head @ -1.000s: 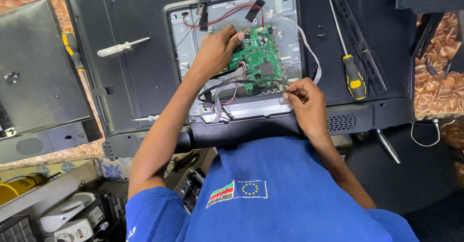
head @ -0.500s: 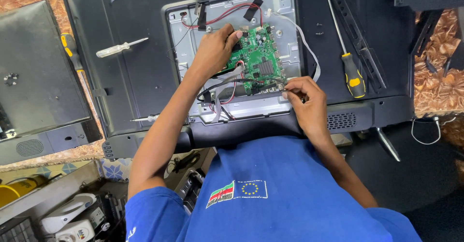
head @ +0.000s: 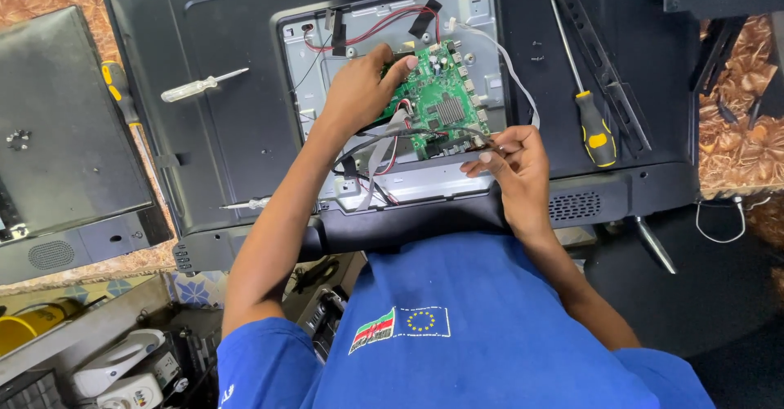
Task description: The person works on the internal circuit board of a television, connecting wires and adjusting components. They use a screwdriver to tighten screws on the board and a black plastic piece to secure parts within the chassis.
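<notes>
A person in a blue shirt [head: 490,327] works on a green circuit board [head: 441,107] set in the open back of a television [head: 229,115]. The left hand [head: 363,91] lies spread across the board's edge; the right hand [head: 514,160] pinches a cable [head: 425,133] at its lower corner.

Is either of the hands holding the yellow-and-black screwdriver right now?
No, the yellow-and-black screwdriver lies untouched on the black television back panel, right of the green circuit board.
</notes>
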